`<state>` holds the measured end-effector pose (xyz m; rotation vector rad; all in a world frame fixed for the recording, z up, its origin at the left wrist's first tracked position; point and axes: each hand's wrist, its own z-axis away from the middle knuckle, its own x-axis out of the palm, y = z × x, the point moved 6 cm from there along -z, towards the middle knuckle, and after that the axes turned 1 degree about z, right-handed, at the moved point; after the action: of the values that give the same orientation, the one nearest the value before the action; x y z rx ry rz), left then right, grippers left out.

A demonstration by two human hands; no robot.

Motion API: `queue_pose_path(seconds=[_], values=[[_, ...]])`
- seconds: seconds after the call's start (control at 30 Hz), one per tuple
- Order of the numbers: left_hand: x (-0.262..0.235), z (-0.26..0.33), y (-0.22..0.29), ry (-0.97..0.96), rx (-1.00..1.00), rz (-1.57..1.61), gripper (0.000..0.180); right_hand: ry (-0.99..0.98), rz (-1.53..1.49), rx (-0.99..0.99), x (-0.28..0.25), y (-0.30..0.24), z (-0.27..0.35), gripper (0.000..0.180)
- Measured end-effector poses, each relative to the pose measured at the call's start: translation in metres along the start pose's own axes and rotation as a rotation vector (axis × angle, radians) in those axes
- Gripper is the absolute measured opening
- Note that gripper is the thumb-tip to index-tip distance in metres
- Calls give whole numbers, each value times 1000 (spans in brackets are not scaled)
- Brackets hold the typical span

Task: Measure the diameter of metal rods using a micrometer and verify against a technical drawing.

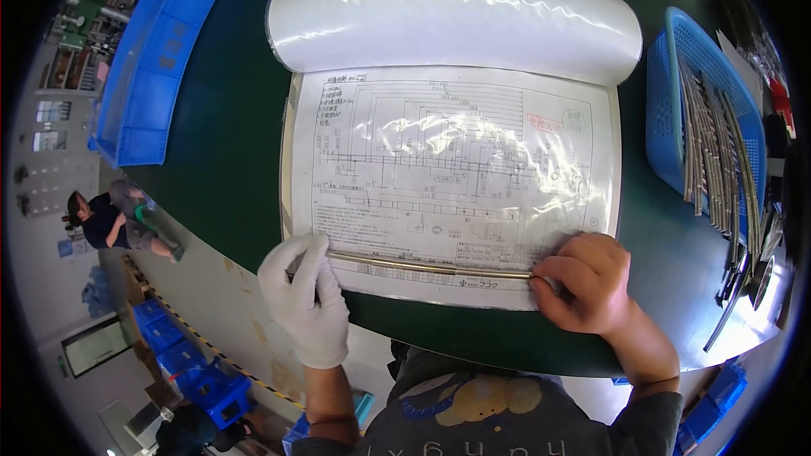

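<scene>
A thin, shiny metal rod (422, 266) lies crosswise between my hands, over the lower edge of a technical drawing (397, 139) in a clear plastic sleeve. My left hand (308, 312), in a white glove, pinches the rod's left end between thumb and fingers. At the opposite end, my bare right hand (587, 283) has its fingers curled around the tip, which they partly hide. Above the drawing, another glossy plastic sheet (456, 29) is curled back away from me. Glare covers part of the drawing.
On the dark green table (220, 177), a light blue basket (663, 110) at the right holds several metal rods (718, 152). More slender tools lie beyond it. A long blue bin (156, 76) stands far left. A seated person (118, 219) is beyond the table's left edge, near blue crates (177, 355).
</scene>
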<state>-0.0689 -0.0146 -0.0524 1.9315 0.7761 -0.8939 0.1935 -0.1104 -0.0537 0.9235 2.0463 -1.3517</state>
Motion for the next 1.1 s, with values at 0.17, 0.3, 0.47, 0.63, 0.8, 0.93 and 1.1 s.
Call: queue_pose_path(seconds=[0.17, 0.3, 0.47, 0.63, 0.8, 0.93, 1.1], values=[[1, -16, 3, -182, 209, -192, 21, 13, 26, 19, -1, 2, 1, 15], [-3, -29, 7, -293, 432, -343, 22, 4, 77, 6, -1, -6, -3, 15], [3, -43, 9, -405, 599, -357, 28, -19, 287, -102, 0, -17, -3, 19], [12, -71, 12, -310, 684, -349, 26, 12, 411, -150, 0, -2, -23, 18], [22, -100, 4, -346, 602, -294, 21, 2, 379, -132, 1, 12, -50, 14], [21, -108, 0, -315, 585, -220, 15, 88, 272, -86, 0, 14, -47, 14], [31, -130, -17, -612, 268, 174, 18, 58, 163, -9, -2, 25, -47, 15]])
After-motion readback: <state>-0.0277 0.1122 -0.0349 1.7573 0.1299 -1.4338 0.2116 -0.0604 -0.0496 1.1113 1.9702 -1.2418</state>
